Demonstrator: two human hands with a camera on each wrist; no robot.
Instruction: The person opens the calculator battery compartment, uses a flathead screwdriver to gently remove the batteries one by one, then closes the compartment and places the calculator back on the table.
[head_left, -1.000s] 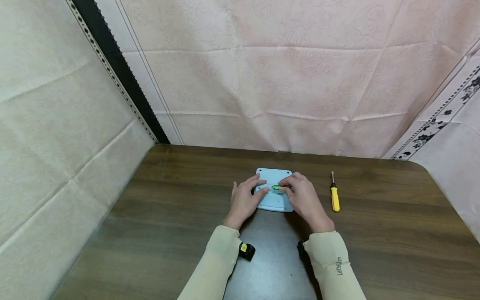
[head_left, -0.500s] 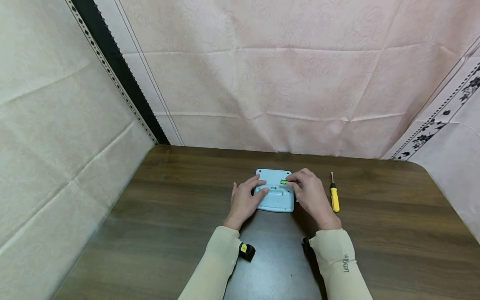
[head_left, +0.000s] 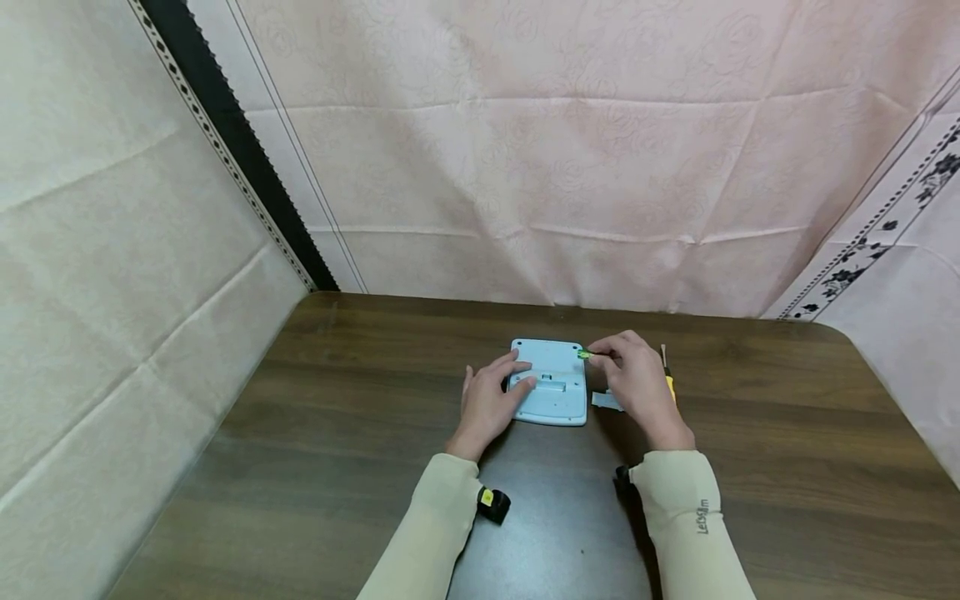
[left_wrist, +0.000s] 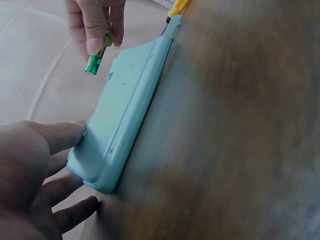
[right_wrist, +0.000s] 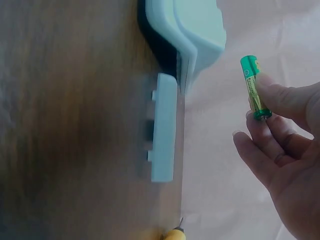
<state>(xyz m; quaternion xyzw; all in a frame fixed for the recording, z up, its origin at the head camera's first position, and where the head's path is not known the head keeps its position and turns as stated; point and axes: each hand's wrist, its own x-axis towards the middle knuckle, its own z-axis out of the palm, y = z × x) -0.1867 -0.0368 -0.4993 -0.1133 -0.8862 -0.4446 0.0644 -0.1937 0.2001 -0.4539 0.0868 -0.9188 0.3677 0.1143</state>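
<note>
handling a battery near the uncovered slot of a blue device.
the right hand pinches the battery, raised by the device's far right corner; the left hand, fingers spread, is at its left edge. device and loose cover lie on the table. the step appears to be battery handling; the next move likely calls for a firm pinch and a steadied device.

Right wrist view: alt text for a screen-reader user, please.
The right hand pinches a green-and-gold battery. A pale blue strip with two tabs rests on a wooden table, between a partly visible light-blue device and yellow screwdriver.
</note>
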